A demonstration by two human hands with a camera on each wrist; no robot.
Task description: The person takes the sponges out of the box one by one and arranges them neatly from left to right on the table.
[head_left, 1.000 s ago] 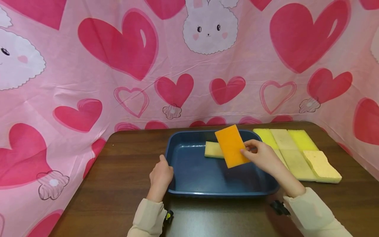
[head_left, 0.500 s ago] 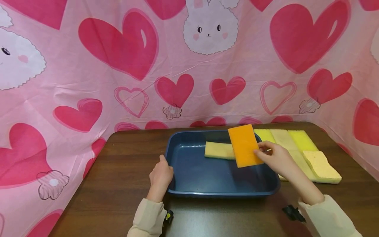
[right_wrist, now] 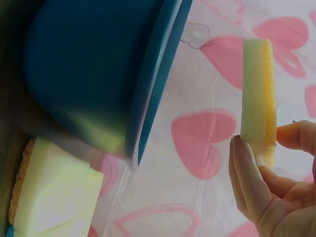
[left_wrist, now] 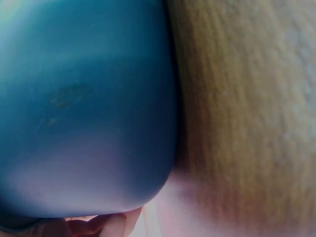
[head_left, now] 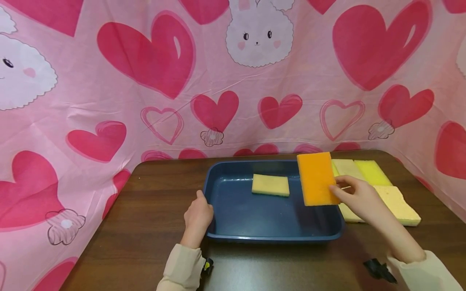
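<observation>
My right hand pinches an orange-faced sponge by its edge, above the right end of a dark blue plastic tub. Seen edge-on in the right wrist view, the sponge has a pale layer behind the orange one. At the tub's left side, my left hand grips the rim; some of its fingers show against the tub wall in the left wrist view. A pale yellow sponge lies flat in the tub, near the back.
To the right of the tub, several yellow and cream sponges lie side by side on the brown wooden table, partly hidden by my right hand. A pink heart-patterned cloth hangs behind the table.
My right hand has moved to the right with the orange-faced sponge, which has turned more upright. The pale sponge in the tub is now fully uncovered. My left hand has stayed put.
</observation>
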